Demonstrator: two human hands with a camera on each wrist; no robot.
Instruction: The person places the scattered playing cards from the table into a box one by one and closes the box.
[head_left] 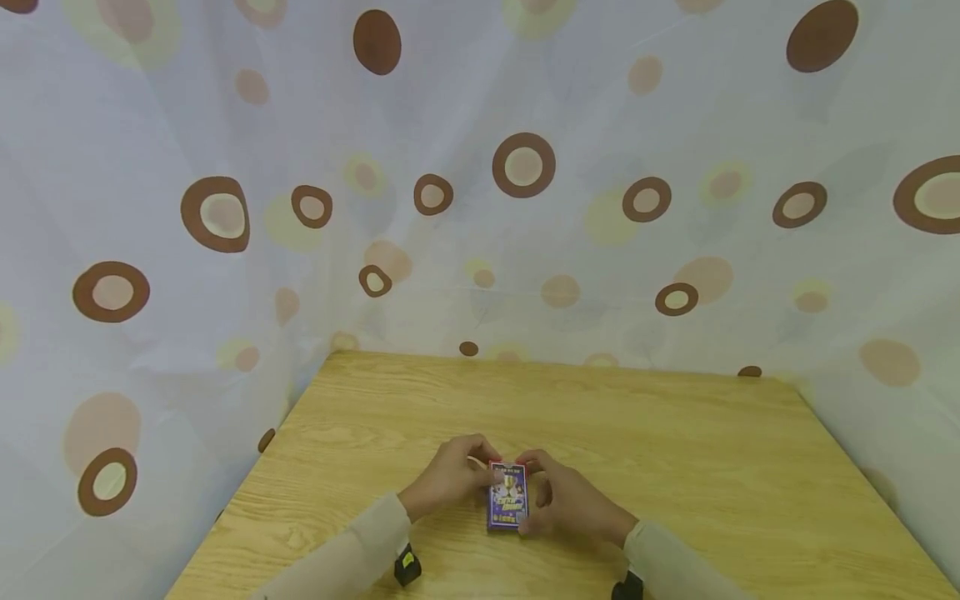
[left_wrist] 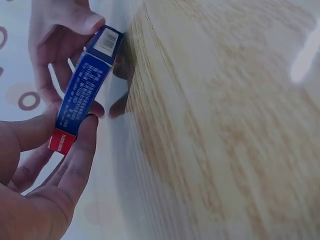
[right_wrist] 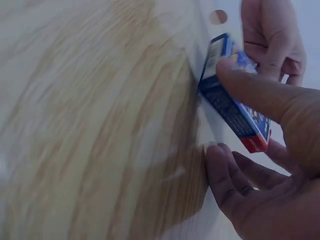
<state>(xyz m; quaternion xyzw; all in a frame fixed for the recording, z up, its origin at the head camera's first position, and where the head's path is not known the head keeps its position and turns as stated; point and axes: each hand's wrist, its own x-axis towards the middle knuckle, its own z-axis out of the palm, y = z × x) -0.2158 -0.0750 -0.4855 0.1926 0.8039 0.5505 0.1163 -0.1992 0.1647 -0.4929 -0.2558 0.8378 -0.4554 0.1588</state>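
Note:
A small blue card box with a red end and a colourful printed front lies between the two hands, just above or on the table; the head view does not settle which. My left hand pinches its left side, thumb on the printed face and fingers near the red far end. With its thumb at the lower right corner and index finger by the far end, my right hand holds the other side. White print and a barcode show on the box in the left wrist view. In the right wrist view, some right fingertips are apart from the box.
The wooden table spreads out around the hands. A white cloth with brown and yellow spots hangs behind it and along both sides. Dark wrist devices sit by the pale sleeves.

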